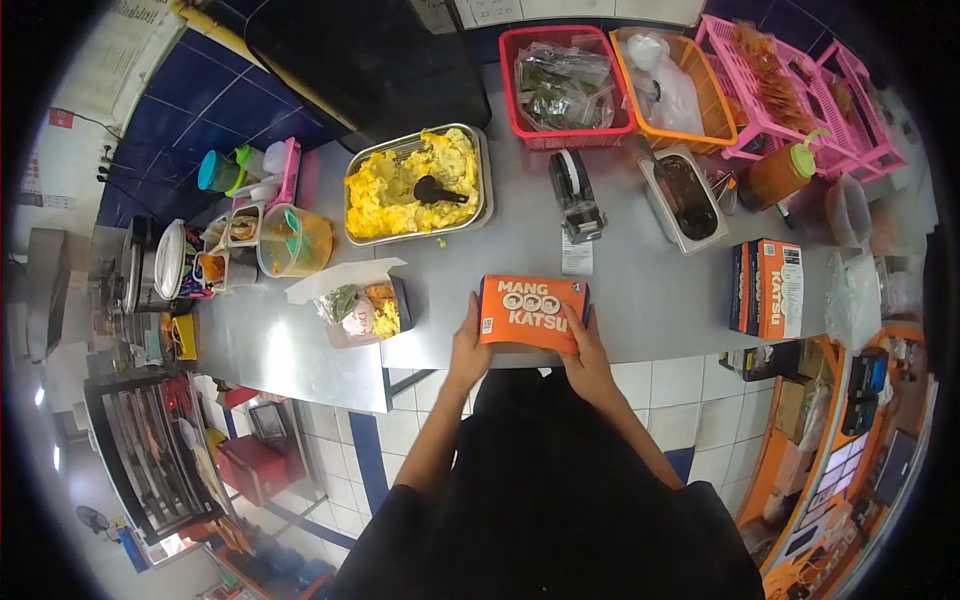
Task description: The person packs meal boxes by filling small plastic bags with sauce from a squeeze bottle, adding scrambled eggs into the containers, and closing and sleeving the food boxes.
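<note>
An orange box [522, 308] with "MANG KATSU" lettering is held between both hands at the front edge of the steel counter. My left hand [470, 343] grips its left side, and my right hand [586, 350] is closed on the right side, thumb on the printed top. Just beyond the box lies a white paper label [577, 256], coming out below a black tape dispenser [577, 196]. To the left stands an open food box [362, 308] with rice, yellow food and a green packet inside.
A steel tray [484, 205] of yellow food with a black scoop stands behind. Farther right are a red basket [566, 137], an orange basket [680, 143], a steel sauce container [688, 205], a sauce bottle [775, 177] and closed orange boxes [775, 288]. Plastic tubs [296, 242] stand left.
</note>
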`<state>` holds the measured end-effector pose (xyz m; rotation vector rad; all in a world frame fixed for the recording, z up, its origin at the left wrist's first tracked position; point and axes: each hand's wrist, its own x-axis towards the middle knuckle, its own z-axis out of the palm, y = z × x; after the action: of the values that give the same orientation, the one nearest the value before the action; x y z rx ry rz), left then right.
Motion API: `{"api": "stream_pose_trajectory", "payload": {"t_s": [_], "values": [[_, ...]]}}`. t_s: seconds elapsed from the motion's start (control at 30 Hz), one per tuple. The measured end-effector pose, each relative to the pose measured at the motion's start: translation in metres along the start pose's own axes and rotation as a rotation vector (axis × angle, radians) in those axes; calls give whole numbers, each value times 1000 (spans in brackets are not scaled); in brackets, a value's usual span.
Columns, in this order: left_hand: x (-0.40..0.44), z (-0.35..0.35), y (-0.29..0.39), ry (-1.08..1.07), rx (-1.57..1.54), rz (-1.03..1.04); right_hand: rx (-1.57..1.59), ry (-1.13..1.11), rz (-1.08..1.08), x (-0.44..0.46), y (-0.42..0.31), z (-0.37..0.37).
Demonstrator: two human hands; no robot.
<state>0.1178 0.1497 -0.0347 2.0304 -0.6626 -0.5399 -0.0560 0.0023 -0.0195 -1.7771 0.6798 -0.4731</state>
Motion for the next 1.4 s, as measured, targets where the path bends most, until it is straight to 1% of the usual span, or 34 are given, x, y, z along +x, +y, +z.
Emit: {"api": "stream_pose_trajectory", "payload": {"t_s": [0.03,0.07,0.1,0.2,0.23,0.33,0.37,0.47,0.5,0.6,0.63,0.73,0.77,0.83,0.97,1.03,1.07,1.13,1.17,1.27,1.37,1.4], "values": [[-3,7,1,38,-53,-36,121,-14,-23,3,4,1],[-3,10,1,74,-106,-73,112,-18,-1,4,7,-2],[-1,11,-2,179,-63,-21,101,-22,21,8,6,-7],[4,-2,-17,162,-332,-211,54,-20,112,28,-2,-28],[6,-8,-15,187,-182,-146,36,-22,149,34,-9,-36],[8,-20,2,218,-172,-172,-106,-18,229,52,-39,-50],[6,-17,-14,247,-315,-205,-141,11,212,53,-34,-50],[-12,-21,-36,82,-563,-386,-91,88,147,50,-21,-41],[-15,-20,-38,57,-384,-268,-25,119,153,50,-18,-35],[-17,-31,-41,-127,-191,-371,51,108,245,46,-14,-32],[-19,-28,-36,-30,-128,-300,16,92,270,46,-17,-32],[-28,-26,-20,73,-8,-22,49,145,169,45,-12,-21],[-30,-26,-23,44,18,16,40,102,166,46,-11,-22],[-23,-24,-13,77,-31,-49,25,24,168,48,-11,-26],[1,-14,-24,138,-104,-221,-2,4,207,45,-6,-29],[2,-15,-26,130,-123,-255,-6,-8,218,44,-3,-29],[4,-15,-27,124,-132,-269,-53,5,182,43,0,-30],[3,-25,-8,385,17,-5,-144,38,115,42,-2,-28],[2,-33,4,510,92,128,-219,20,112,40,-3,-30],[13,-58,37,259,496,316,-171,-36,216,38,-39,-27],[12,-32,-4,148,424,227,-61,-15,103,23,7,-12],[9,-25,-5,91,333,106,13,-2,119,20,10,-10]]}}
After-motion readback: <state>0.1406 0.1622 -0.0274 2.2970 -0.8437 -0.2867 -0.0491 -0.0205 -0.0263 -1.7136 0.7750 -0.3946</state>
